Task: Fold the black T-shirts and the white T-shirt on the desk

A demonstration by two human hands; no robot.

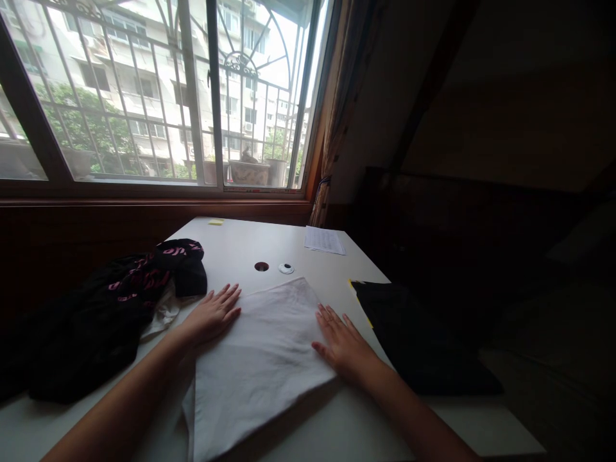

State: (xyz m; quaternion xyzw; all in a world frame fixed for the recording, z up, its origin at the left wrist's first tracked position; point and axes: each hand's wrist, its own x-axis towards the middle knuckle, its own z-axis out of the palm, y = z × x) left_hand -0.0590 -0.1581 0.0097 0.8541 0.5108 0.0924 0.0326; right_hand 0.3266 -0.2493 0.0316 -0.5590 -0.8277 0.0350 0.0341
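A white folded cloth [262, 359], perhaps a garment, lies in front of me on the white table [240, 240]. My left hand [214, 314] rests flat at its left edge, fingers stretched out toward the far side. On the right edge lies my right hand [339, 340], its fingers spread and touching the fabric. Neither hand grips anything. Slight creases run across the cloth's surface, and its near left corner hangs toward the bottom of the view.
Left of the cloth is a heap of black clothing [129, 295] with pink lettering, some white fabric [166, 311] beneath it. A folded dark cloth [418, 340] with a yellow edge lies right. Farther back are a cable hole [261, 266], a round cover [286, 268] and printed paper [325, 240].
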